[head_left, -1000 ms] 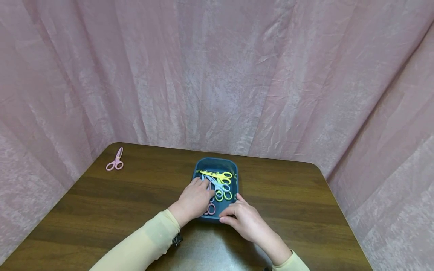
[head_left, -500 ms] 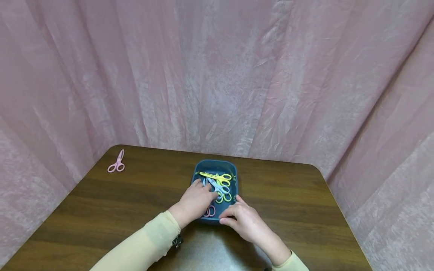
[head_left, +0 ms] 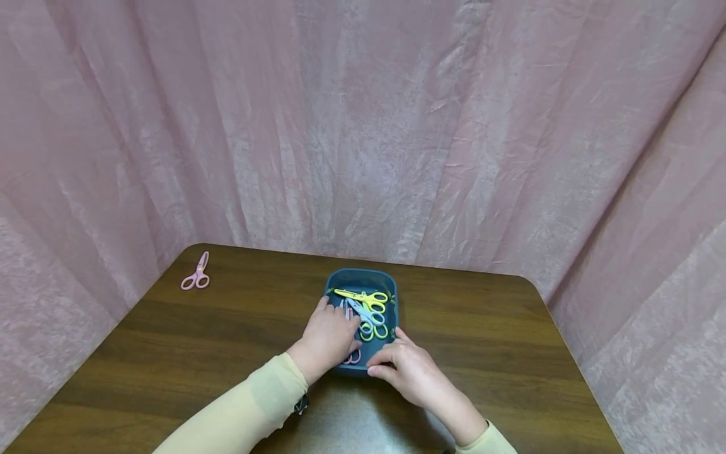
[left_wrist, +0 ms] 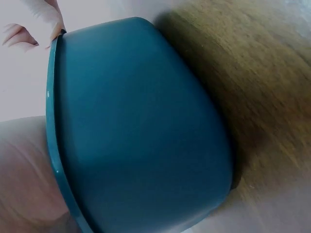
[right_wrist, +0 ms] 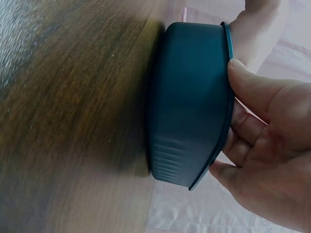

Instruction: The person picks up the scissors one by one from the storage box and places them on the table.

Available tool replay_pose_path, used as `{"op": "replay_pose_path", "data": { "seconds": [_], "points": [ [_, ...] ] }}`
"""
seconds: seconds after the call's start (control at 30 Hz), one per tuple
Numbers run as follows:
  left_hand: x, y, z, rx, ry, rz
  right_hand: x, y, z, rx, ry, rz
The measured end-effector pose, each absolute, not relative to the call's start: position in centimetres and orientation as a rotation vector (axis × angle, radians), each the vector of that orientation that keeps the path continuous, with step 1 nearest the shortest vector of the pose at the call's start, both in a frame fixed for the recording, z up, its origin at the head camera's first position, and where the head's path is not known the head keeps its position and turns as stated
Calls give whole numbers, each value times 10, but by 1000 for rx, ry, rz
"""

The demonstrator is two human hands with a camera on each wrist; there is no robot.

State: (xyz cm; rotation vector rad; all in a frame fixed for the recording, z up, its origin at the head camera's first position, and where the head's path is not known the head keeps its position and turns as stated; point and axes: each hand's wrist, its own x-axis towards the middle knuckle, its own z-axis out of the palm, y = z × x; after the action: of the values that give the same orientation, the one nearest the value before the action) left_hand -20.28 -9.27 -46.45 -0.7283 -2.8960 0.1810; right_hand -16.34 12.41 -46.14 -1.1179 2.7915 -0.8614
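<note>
Soft, even light; glare on near tabletop [head_left: 334,425]; wrist views hazy, washed-out.

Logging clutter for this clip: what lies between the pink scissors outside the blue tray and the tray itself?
Nothing but bare brown tabletop between the pink scissors and the blue tray; the head view shows it.

Right hand [right_wrist: 279,145] gripping the rim of a teal plastic tub [right_wrist: 192,92]
The thumb [right_wrist: 241,75] and one fingertip [right_wrist: 221,171] touch the rim, other fingers [right_wrist: 238,145] curling between; small ridges line one end, the tub resting on a wood-grain tabletop [right_wrist: 73,121], a pale curtain [right_wrist: 194,213] behind.
</note>
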Motion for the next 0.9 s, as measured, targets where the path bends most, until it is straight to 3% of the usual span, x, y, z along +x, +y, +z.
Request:
{"op": "replay_pose_path", "data": {
  "seconds": [0.9],
  "points": [
    [-202,-86,-463,-674,-2958,210,-164,125,-459,-1103,2776,-865]
  ]
}}
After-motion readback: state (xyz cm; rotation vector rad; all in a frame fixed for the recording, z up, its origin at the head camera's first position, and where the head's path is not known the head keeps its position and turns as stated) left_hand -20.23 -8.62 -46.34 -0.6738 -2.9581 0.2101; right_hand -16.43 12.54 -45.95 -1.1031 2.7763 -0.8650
